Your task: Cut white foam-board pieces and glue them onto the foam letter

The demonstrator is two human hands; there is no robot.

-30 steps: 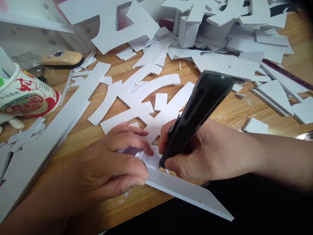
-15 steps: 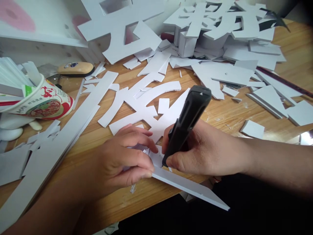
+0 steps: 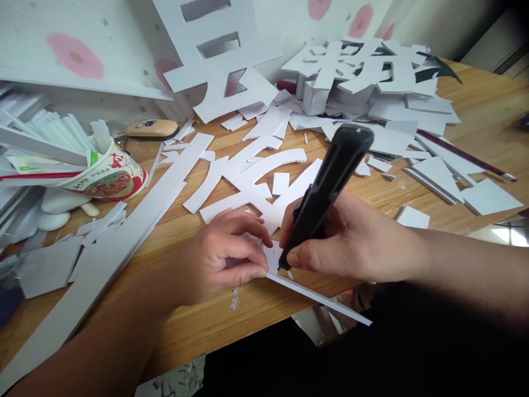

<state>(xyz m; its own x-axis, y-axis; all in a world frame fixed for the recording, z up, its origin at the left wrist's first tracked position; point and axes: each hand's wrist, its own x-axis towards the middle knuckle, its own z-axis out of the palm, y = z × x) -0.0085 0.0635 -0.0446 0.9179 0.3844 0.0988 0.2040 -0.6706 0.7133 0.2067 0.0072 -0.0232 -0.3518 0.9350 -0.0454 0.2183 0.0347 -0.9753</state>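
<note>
My right hand [image 3: 339,242] is wrapped round a black utility knife [image 3: 326,193], held tilted with its tip down at a white foam board strip [image 3: 318,298]. The blade itself is too small to make out. Thumb and fingers of my left hand [image 3: 231,253] pinch the near end of that strip, just left of the knife tip. The strip slants down to the right past the table's front edge. Behind my hands lies a cut-out white foam board character [image 3: 264,190], partly covered by my fingers and the knife.
Long white strips [image 3: 136,220] lie at the left, beside a paper noodle cup [image 3: 119,171] stuffed with strips. A larger cut-out [image 3: 223,71] leans at the back. Piled offcuts [image 3: 397,110] and a pencil [image 3: 467,154] occupy the right. A wooden-backed brush [image 3: 152,129] sits behind the cup.
The camera view has tilted up and turned left, so the scene sits lower and more of the wall shows. The strip's top face now appears narrower. Both hands keep their holds.
</note>
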